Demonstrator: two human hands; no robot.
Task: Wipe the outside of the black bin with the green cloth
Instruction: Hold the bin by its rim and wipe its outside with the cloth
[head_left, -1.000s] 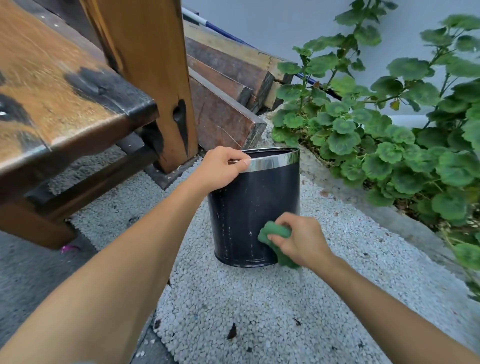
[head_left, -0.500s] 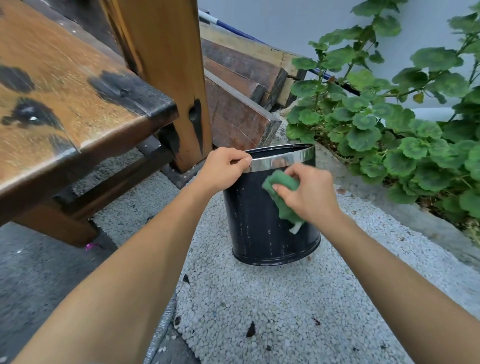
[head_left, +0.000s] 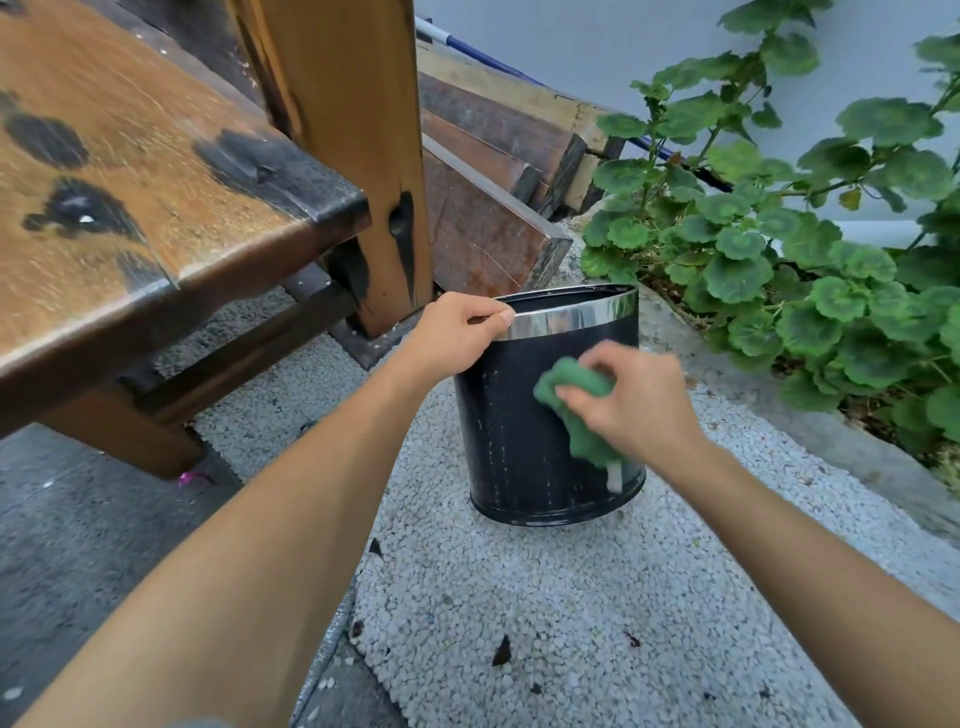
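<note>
A black bin (head_left: 511, 441) with a shiny metal rim band stands upright on white pebble ground in the middle of the view. My left hand (head_left: 457, 332) grips the near left part of its rim. My right hand (head_left: 631, 402) presses a crumpled green cloth (head_left: 574, 400) against the bin's front right side, about halfway up. A white tag hangs from the cloth's lower end. The hand and cloth are motion-blurred. The bin's far side and inside are hidden.
A worn wooden bench (head_left: 156, 208) and its thick post (head_left: 358, 156) stand close on the left. Stacked wooden beams (head_left: 493, 171) lie behind the bin. Leafy green plants (head_left: 805, 260) fill a bed on the right behind a concrete kerb (head_left: 779, 415).
My right hand went from the bin's bottom up to the rim, and has now come back down to mid-height with the cloth. My left hand kept its grip on the rim.
</note>
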